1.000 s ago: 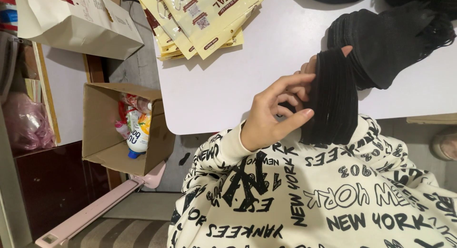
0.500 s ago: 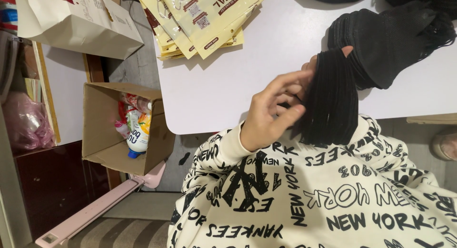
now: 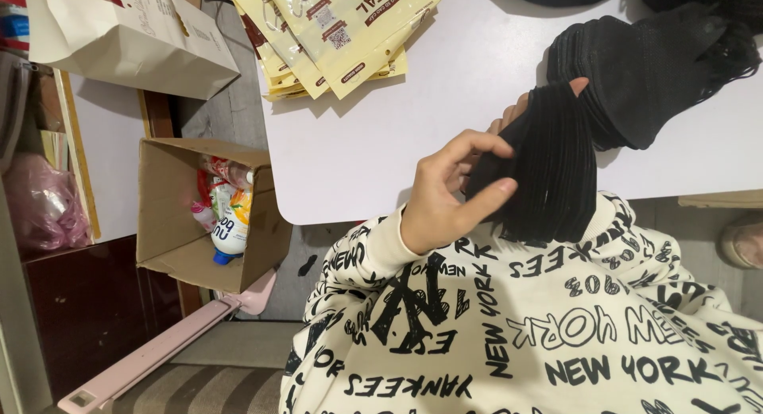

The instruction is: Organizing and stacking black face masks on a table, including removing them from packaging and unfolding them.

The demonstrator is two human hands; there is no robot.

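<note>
My left hand is at the table's near edge, thumb and forefinger pinching the left edge of a thick stack of thin black pieces, which look like face masks. The stack stands on edge in front of my chest. My right hand holds it from behind. Only its fingertips show above the stack; the rest is hidden. A second pile of the same black pieces lies on the white table just beyond.
Several yellow flat pouches are fanned out at the table's far left. A paper bag stands beside the table. On the floor to the left, an open cardboard box holds bottles. A pink bar runs below it.
My left fingers have shifted slightly along the stack's edge, the forefinger reaching further over it. The stack and my right hand stay in place.
</note>
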